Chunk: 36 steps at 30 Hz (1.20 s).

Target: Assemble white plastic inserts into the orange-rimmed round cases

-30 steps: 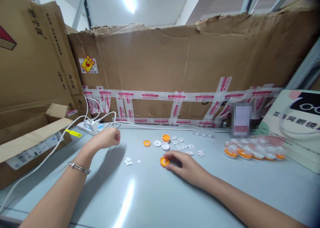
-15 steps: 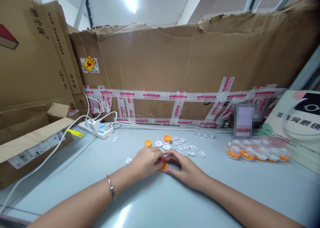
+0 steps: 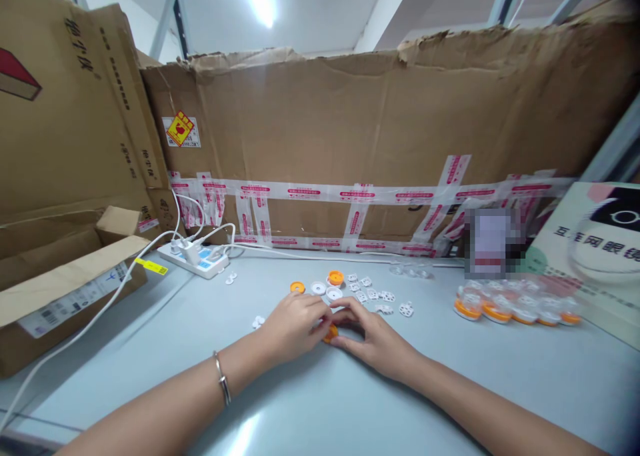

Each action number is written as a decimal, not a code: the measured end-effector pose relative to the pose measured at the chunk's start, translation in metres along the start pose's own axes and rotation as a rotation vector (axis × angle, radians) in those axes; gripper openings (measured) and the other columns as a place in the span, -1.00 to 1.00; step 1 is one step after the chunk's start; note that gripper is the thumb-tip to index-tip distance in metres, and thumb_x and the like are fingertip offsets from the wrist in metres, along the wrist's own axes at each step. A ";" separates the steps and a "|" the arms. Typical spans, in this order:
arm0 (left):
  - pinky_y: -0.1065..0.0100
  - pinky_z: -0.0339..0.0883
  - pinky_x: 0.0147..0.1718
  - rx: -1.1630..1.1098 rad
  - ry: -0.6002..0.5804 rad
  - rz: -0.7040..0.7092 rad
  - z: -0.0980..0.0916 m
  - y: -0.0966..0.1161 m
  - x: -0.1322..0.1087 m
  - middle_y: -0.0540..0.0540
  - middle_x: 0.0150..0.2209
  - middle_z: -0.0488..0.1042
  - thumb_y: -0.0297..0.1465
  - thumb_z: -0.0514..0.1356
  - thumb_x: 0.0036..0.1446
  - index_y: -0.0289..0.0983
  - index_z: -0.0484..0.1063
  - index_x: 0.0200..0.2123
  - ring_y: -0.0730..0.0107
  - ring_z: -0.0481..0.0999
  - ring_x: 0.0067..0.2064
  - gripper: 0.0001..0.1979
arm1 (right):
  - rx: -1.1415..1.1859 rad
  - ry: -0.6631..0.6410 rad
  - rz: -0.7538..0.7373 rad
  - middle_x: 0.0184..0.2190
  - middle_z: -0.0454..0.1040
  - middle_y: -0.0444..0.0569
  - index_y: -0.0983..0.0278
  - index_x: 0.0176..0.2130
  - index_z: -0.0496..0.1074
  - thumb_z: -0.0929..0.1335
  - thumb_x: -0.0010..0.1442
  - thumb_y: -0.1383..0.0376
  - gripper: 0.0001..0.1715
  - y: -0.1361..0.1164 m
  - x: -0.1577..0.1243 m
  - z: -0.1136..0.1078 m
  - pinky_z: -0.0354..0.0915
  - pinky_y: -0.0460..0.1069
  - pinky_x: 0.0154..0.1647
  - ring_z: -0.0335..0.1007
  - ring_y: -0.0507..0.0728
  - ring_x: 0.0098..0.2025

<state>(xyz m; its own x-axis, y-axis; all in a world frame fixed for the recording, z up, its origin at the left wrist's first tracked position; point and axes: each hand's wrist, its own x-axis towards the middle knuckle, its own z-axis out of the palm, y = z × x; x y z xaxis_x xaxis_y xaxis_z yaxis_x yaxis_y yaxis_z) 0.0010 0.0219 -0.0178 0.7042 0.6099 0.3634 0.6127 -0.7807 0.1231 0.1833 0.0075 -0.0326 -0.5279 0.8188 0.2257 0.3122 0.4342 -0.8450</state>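
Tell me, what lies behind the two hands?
Behind the left hand and right hand lie an orange ring, white discs, an orange cap and small white pieces. The orange piece they pinch is mostly covered.

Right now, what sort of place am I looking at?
Probably a small-parts assembly bench: a taped cardboard wall, loose orange and white caps on the table, and a row of orange-based pieces.

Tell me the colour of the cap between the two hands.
Orange; the cap shows best in the head view.
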 end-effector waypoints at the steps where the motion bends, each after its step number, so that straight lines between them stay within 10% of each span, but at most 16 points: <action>1: 0.36 0.23 -0.32 -0.002 -0.013 0.000 0.000 -0.001 0.000 -0.04 -0.41 0.49 -0.51 0.07 0.09 -0.28 0.37 -0.40 0.35 0.45 -0.33 -0.89 | 0.000 0.002 0.004 -0.18 0.50 -0.02 0.19 -0.11 0.12 0.33 0.07 0.31 -0.60 0.000 0.000 0.000 0.22 0.10 0.02 0.39 0.12 -0.08; 36: 0.30 0.25 -0.14 -0.091 -0.181 0.201 -0.022 -0.005 -0.004 -0.16 -0.21 0.51 -0.47 0.04 0.17 -0.30 0.42 -0.16 0.28 0.44 -0.13 -0.79 | -0.282 0.124 -0.068 -0.19 0.53 -0.03 0.16 -0.26 0.53 0.31 0.09 0.31 -0.78 0.007 0.001 -0.003 0.31 0.12 -0.06 0.43 0.17 -0.12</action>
<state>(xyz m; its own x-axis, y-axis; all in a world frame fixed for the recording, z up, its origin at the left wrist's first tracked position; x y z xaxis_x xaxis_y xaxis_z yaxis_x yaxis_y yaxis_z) -0.0129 0.0203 0.0003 0.8661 0.4495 0.2187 0.4252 -0.8925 0.1505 0.1869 0.0128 -0.0371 -0.4598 0.8166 0.3490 0.4952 0.5620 -0.6625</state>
